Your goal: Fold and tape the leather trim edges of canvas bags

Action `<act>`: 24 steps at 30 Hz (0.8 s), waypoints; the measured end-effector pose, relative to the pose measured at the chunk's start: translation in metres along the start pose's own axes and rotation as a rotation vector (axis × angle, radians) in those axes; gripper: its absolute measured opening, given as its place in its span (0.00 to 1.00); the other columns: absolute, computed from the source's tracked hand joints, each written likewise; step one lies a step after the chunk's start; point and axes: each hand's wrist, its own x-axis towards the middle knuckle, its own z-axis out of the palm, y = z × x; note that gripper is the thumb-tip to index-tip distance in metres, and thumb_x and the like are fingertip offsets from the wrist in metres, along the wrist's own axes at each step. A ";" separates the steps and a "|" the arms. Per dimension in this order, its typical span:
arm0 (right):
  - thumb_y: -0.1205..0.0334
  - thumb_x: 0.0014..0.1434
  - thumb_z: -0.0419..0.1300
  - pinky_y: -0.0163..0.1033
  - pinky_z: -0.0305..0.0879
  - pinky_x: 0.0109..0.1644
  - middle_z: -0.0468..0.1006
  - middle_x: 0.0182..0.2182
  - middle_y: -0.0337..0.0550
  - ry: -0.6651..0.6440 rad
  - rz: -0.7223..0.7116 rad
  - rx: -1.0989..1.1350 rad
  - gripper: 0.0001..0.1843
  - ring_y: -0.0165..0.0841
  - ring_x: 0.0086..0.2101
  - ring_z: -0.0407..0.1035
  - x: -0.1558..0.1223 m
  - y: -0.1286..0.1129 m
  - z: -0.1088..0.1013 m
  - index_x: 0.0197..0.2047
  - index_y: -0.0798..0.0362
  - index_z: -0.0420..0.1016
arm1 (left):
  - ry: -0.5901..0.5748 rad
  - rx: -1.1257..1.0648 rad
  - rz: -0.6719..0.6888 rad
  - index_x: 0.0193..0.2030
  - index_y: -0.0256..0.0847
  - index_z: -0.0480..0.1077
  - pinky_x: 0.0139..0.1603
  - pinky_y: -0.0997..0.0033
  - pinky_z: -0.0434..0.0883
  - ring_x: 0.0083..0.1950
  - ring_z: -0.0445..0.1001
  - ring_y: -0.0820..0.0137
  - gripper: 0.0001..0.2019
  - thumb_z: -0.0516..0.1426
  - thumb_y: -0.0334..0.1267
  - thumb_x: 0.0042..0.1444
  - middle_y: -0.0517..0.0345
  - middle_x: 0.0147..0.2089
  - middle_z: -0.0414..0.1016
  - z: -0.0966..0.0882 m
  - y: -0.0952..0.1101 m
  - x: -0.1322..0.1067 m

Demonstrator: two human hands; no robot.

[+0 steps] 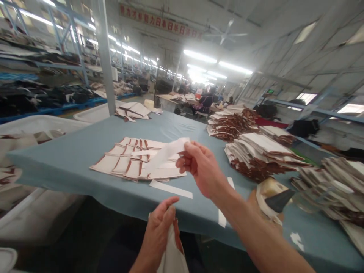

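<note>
Between the thumb and fingers of my right hand point(196, 163) is one end of a white paper strip point(167, 151), slanting down to the left above the table. My left hand point(160, 227), low at the table's front edge, grips a cream fabric piece point(172, 252) with a brown edge that hangs down. Beyond the strip, cream panels with brown edges point(122, 161) lie overlapped in rows on the blue-covered table point(93, 138). Another white strip point(172, 189) lies flat near the front edge, just above my left hand.
Tall stacks of cream and brown pieces point(261, 151) stand at the right. A tan object with a dark pointed part point(270, 201) sits beside my right forearm. At the left are white bins point(42, 121) and a metal post point(104, 57). Other people point(206, 101) sit farther back.
</note>
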 end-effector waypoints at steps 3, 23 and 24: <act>0.38 0.51 0.79 0.27 0.68 0.26 0.76 0.23 0.33 0.094 0.055 -0.024 0.28 0.26 0.24 0.73 -0.048 0.015 -0.011 0.33 0.53 0.76 | -0.015 -0.204 0.042 0.69 0.38 0.73 0.25 0.75 0.64 0.22 0.66 0.72 0.46 0.74 0.58 0.45 0.66 0.24 0.71 0.010 0.009 -0.001; 0.37 0.68 0.59 0.51 0.72 0.50 0.89 0.42 0.51 0.347 0.306 -1.020 0.23 0.51 0.43 0.82 -0.193 0.109 -0.102 0.48 0.47 0.83 | 0.099 0.415 0.279 0.30 0.40 0.85 0.31 0.67 0.71 0.25 0.75 0.63 0.15 0.66 0.49 0.58 0.57 0.21 0.77 -0.012 0.022 -0.049; 0.40 0.70 0.57 0.51 0.71 0.53 0.89 0.45 0.51 0.296 0.278 -0.976 0.22 0.49 0.46 0.82 -0.187 0.103 -0.095 0.50 0.47 0.83 | 0.044 0.497 0.315 0.31 0.41 0.85 0.32 0.66 0.72 0.25 0.75 0.63 0.15 0.63 0.48 0.61 0.57 0.21 0.78 -0.011 0.024 -0.052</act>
